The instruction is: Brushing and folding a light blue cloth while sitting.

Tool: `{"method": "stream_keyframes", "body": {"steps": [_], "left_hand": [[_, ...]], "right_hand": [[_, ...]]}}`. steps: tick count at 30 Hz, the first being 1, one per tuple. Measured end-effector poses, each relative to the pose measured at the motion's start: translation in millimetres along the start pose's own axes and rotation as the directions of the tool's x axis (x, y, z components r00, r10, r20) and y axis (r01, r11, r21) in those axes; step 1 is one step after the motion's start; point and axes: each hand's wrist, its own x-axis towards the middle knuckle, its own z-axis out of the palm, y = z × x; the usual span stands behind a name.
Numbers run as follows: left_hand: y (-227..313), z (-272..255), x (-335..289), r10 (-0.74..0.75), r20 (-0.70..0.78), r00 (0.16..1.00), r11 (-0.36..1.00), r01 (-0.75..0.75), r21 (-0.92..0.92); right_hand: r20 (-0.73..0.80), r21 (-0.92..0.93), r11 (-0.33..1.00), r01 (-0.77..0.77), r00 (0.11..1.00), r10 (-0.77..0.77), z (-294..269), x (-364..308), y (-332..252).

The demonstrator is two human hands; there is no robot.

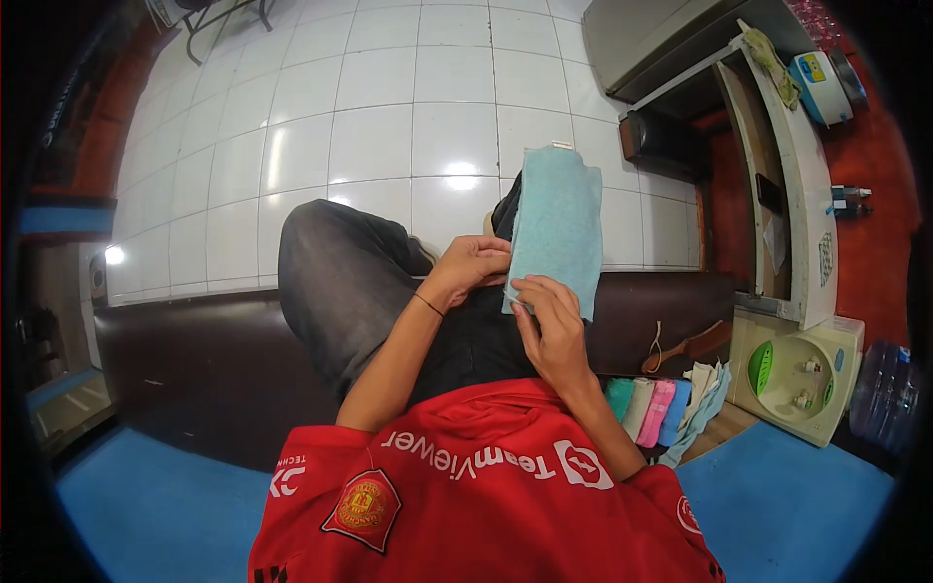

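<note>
Keep the teal cloth (557, 219) flat over the right thigh (483, 319). Left hand (466, 266) bunches its fingers beside the thigh, right hand (556, 335) curls its own above; whether either pinches, I cannot tell.

Right hand (557, 333) on cloth (558, 222) (turquoise)

Indoor setting, home or small shop (cannot tell which): white tiled floor (374, 136), dark padded bench (194, 369), water dispenser (792, 384), large bottle (886, 396).
</note>
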Motion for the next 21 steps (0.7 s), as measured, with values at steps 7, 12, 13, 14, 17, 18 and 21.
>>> {"method": "stream_keyframes", "body": {"steps": [7,12,13,14,17,18,21], "left_hand": [[-7,-4,5,0.035,0.068,0.997,0.997,-0.039,0.059],[-5,-7,4,-0.016,0.131,0.991,1.000,0.013,0.017],[-4,-8,4,-0.017,0.132,0.991,1.000,0.015,0.017],[-3,-9,3,-0.036,0.111,0.993,0.999,0.031,0.044],[3,-5,-4,-0.090,0.061,0.994,0.992,0.084,0.090],[7,-2,-8,-0.122,0.034,0.992,0.987,0.117,0.109],[17,3,-15,-0.227,0.020,0.974,0.966,0.223,0.129]], "right_hand": [[0.038,0.008,1.000,0.022,0.999,-0.022,4,-3,-4],[0.070,-0.006,1.000,0.007,0.998,-0.007,6,-6,-1],[0.085,-0.020,1.000,0.011,0.996,-0.009,7,-7,-1],[0.101,-0.034,0.999,0.015,0.995,-0.012,7,-8,0],[0.125,-0.039,0.999,0.021,0.992,-0.016,8,-10,2],[0.127,-0.040,0.999,0.017,0.992,-0.012,7,-10,3],[0.160,-0.065,0.997,0.042,0.987,-0.031,4,-11,4]]}}
